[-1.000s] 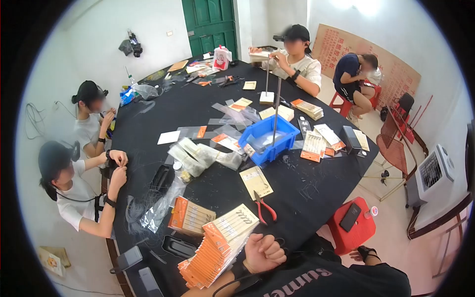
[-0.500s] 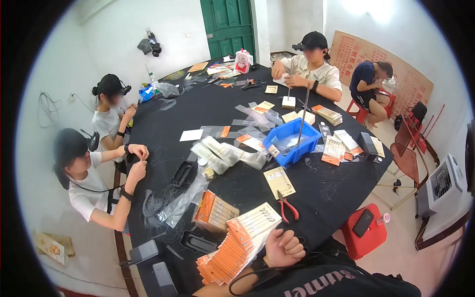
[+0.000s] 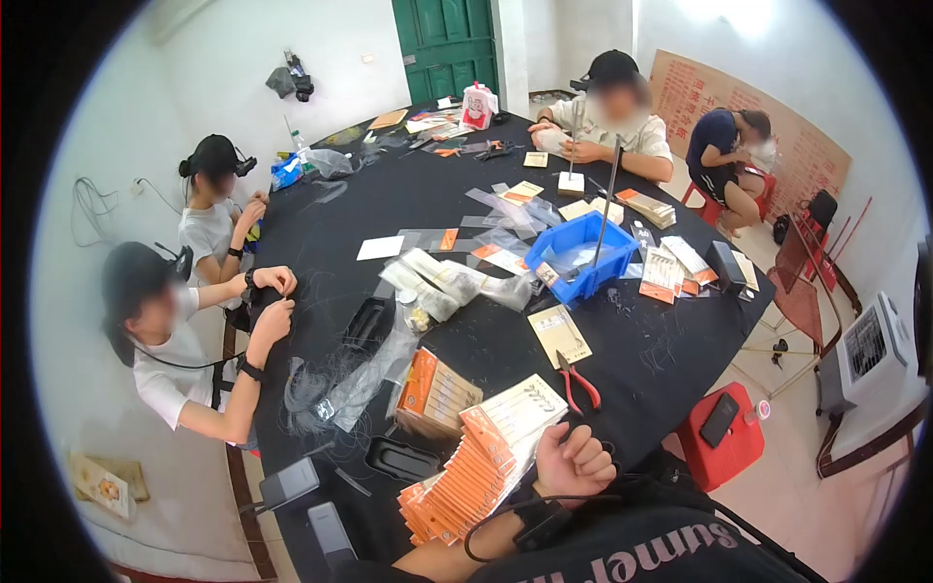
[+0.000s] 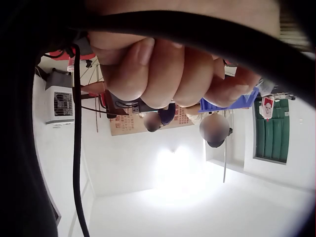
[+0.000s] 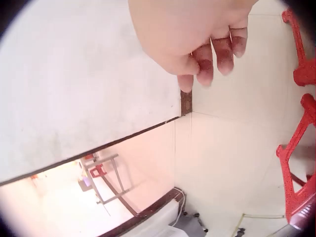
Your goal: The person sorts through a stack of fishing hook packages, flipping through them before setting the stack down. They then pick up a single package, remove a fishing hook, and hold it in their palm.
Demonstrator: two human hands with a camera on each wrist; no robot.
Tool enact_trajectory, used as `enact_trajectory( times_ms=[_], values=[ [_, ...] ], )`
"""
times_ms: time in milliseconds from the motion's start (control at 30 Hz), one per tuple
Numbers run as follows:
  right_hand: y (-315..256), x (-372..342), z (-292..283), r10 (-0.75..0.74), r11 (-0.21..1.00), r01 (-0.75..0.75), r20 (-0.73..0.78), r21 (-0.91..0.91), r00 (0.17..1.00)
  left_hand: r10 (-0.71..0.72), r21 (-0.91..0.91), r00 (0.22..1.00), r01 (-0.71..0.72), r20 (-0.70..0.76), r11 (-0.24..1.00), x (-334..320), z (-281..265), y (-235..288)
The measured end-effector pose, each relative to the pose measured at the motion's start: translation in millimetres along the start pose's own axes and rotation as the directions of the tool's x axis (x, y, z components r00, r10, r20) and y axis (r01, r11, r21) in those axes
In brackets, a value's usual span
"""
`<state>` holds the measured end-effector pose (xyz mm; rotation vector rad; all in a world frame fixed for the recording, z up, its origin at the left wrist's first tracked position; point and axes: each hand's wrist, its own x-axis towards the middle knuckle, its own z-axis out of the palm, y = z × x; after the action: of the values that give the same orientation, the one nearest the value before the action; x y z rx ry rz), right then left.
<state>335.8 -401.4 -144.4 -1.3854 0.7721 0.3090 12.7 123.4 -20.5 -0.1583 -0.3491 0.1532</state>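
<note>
My left hand [image 3: 575, 462] rests palm up at the near table edge, beside a fanned stack of orange-headed packets [image 3: 457, 496]. Its fingers are loosely curled with nothing in them; the left wrist view shows the same curled fingers [image 4: 163, 74] from close by. Ahead of this hand lie red-handled pliers [image 3: 581, 391], their tips over a yellowish card [image 3: 559, 335]. Another block of orange-and-cream packets [image 3: 437, 389] stands behind the fanned stack. My right hand [image 5: 197, 39] is away from the table, over the floor, its fingers hanging loosely and holding nothing. The head view does not include it.
A blue bin [image 3: 583, 267] holding a thin rod, clear plastic bags [image 3: 428, 282] and loose packets [image 3: 661, 275] occupy the table. Two phone-like devices [image 3: 330, 531] lie near left. A red stool [image 3: 719, 442] stands right. Several people sit around, including one at left [image 3: 175, 350].
The head view has turned, so the table appears shifted rightward. My right hand, seen beside the red stool at first, has left the head view. The left hand stays by the fanned packets.
</note>
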Motion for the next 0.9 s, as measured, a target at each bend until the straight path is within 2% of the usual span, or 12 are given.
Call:
enact_trajectory(
  times_ms=[133, 300, 433, 533, 600, 667, 700, 733, 767, 800, 867, 900],
  values=[
    [-14.8, 3.7, -28.9, -0.085, 0.990, 0.092, -0.064, 0.107, 0.994, 0.004, -0.006, 1.000, -0.004, -0.012, 1.000, -0.2, -0.2, -0.1],
    [-55.4, 15.8, -65.3, -0.232, 0.918, 0.277, -0.181, 0.284, 0.956, 0.043, -0.015, 0.991, -0.045, -0.126, 0.999, 2.4, 13.0, -2.9],
    [-107.9, 26.2, -82.5, -0.406, 0.772, 0.483, -0.266, 0.413, 0.875, 0.039, 0.011, 0.988, -0.038, -0.150, 0.999, 4.0, 16.9, -5.2],
    [-156.8, 32.4, -58.5, -0.565, 0.620, 0.600, -0.242, 0.505, 0.788, 0.035, 0.027, 0.992, -0.032, -0.125, 0.999, 4.5, 13.6, -4.9],
    [-188.8, 29.9, -11.1, -0.690, 0.519, 0.623, -0.143, 0.586, 0.709, 0.036, 0.041, 0.993, -0.032, -0.110, 0.999, 4.2, 11.8, -4.8],
    [-206.2, 25.0, 59.6, -0.800, 0.485, 0.598, 0.046, 0.639, 0.599, 0.040, 0.049, 0.995, -0.036, -0.089, 0.998, 3.9, 10.6, -5.1],
    [-204.9, 4.4, 110.0, -0.836, 0.496, 0.596, 0.160, 0.632, 0.526, 0.033, 0.052, 0.996, -0.029, -0.083, 0.998, 4.2, 10.5, -4.5],
    [-183.8, -72.0, 183.5, -0.856, 0.497, 0.669, 0.188, 0.552, 0.481, 0.028, 0.052, 0.997, -0.024, -0.076, 0.998, 4.3, 10.3, -4.4],
    [-169.5, -114.6, 231.5, -0.805, 0.591, 0.697, 0.355, 0.407, 0.475, 0.024, 0.053, 0.997, -0.021, -0.070, 0.998, 4.0, 10.0, -4.5],
    [-148.6, -169.8, 267.2, -0.754, 0.538, 0.835, 0.511, 0.120, 0.412, 0.026, 0.055, 0.997, -0.022, -0.068, 0.998, 3.5, 9.7, -4.8],
    [-117.5, -215.3, 322.6, -0.553, 0.324, 0.945, 0.818, 0.033, 0.161, 0.027, 0.060, 0.998, -0.023, -0.063, 0.998, 4.0, 9.8, -5.5],
    [-103.6, -242.8, 343.2, -0.435, 0.265, 0.964, 0.894, 0.017, 0.104, 0.026, 0.060, 0.997, -0.022, -0.067, 0.998, 3.8, 10.1, -5.6]
  ],
)
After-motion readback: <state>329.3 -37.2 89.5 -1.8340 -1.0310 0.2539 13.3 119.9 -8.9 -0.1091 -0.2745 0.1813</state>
